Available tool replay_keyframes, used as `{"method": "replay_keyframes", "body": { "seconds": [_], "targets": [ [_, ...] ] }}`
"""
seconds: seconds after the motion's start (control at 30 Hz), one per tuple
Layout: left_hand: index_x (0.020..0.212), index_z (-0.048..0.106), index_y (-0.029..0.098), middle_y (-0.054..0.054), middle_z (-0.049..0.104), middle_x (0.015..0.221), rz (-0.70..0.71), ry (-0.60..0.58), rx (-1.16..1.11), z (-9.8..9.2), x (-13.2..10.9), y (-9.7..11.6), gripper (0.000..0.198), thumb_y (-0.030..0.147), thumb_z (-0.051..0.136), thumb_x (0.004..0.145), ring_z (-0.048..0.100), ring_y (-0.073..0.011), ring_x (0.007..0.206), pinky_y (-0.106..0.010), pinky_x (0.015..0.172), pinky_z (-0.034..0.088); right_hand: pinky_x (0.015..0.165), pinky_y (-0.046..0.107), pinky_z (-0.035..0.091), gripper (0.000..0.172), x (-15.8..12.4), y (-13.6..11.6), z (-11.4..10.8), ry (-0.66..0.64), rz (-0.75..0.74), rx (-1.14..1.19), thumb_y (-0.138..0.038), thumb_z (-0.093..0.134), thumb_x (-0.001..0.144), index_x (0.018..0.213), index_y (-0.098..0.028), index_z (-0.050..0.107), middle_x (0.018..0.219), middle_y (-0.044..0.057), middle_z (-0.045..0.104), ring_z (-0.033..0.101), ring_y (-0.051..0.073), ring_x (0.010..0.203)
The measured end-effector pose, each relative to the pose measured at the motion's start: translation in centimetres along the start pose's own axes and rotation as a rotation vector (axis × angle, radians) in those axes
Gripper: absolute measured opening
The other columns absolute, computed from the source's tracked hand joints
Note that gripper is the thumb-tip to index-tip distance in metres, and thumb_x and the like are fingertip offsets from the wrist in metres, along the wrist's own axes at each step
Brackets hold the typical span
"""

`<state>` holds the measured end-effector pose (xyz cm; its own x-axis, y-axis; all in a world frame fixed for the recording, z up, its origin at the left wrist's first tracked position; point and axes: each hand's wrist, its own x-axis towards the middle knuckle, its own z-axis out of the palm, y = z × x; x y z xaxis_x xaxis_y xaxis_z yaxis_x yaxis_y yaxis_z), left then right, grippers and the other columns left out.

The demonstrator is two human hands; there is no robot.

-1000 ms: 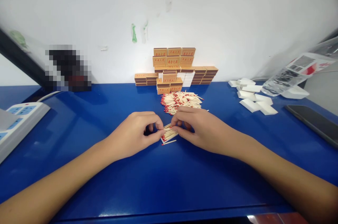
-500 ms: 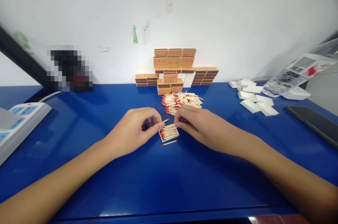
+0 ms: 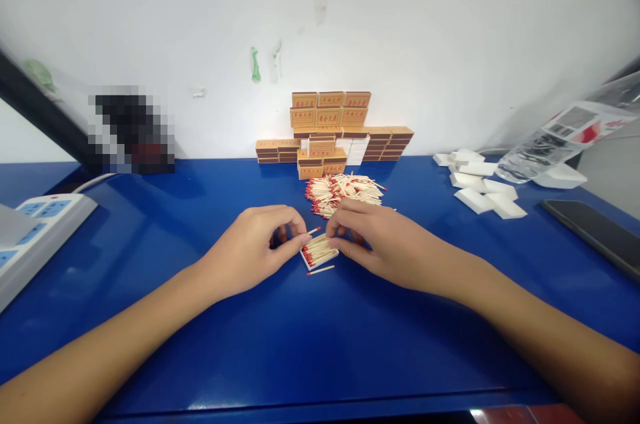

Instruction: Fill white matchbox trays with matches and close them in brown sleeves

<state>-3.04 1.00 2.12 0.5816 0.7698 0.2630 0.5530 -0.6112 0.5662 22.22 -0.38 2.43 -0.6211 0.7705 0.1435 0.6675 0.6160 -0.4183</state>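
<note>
A small white matchbox tray [image 3: 320, 262] lies on the blue table, filled with red-headed matches [image 3: 320, 249]. My left hand [image 3: 273, 237] is at its left back corner, thumb and forefinger closed on a single match [image 3: 315, 231] whose red head points right. At the tray's right back edge, my right hand [image 3: 367, 234] has thumb and forefinger pinched over the match ends; what lies between those fingertips is hidden. One loose match [image 3: 321, 271] rests on the table just in front of the tray. Behind my hands spreads a large pile of matches [image 3: 345, 192].
Orange matchboxes [image 3: 329, 119] are stacked against the wall behind the pile. Several white trays [image 3: 475, 201] lie at the right, near a tilted plastic bottle [image 3: 545, 144] and a black phone [image 3: 595, 231]. A white power strip [image 3: 65, 231] is at the left.
My right hand has shifted slightly left, its fingertips now further over the tray. The left hand and its match have barely moved.
</note>
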Motion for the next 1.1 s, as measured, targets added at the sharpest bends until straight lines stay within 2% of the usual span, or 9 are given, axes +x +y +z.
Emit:
{"method": "replay_keyframes", "body": {
  "seconds": [0.47, 0.67, 1.1],
  "targets": [
    [0.091, 0.072, 0.02, 0.002, 0.069, 0.081, 0.022, -0.011, -0.005, 0.2, -0.1, 0.0, 0.011, 0.025, 0.066, 0.099, 0.057, -0.0111, 0.066, -0.025, 0.063, 0.045, 0.074, 0.033, 0.044, 0.013, 0.1, 0.3, 0.5, -0.048, 0.015, -0.01, -0.023, 0.051, 0.109, 0.098, -0.02, 0.058, 0.106, 0.007, 0.066, 0.061, 0.019, 0.087],
    [0.091, 0.072, 0.021, 0.003, 0.067, 0.081, 0.029, -0.021, -0.028, 0.3, -0.2, 0.0, 0.014, 0.028, 0.066, 0.101, 0.057, -0.0102, 0.067, -0.024, 0.063, 0.045, 0.069, 0.031, 0.041, 0.016, 0.2, 0.2, 0.1, -0.059, 0.052, -0.057, -0.017, 0.051, 0.108, 0.094, -0.021, 0.055, 0.104, 0.006, 0.066, 0.06, 0.018, 0.082],
    [0.092, 0.071, 0.021, 0.004, 0.069, 0.083, 0.036, 0.024, -0.003, 0.1, -0.1, 0.1, 0.01, 0.025, 0.067, 0.1, 0.057, -0.0098, 0.069, -0.023, 0.066, 0.045, 0.069, 0.031, 0.042, 0.011, 0.9, 0.4, 1.5, 0.009, -0.022, -0.154, -0.016, 0.053, 0.108, 0.098, -0.019, 0.056, 0.103, 0.006, 0.064, 0.061, 0.019, 0.083]
  ]
}}
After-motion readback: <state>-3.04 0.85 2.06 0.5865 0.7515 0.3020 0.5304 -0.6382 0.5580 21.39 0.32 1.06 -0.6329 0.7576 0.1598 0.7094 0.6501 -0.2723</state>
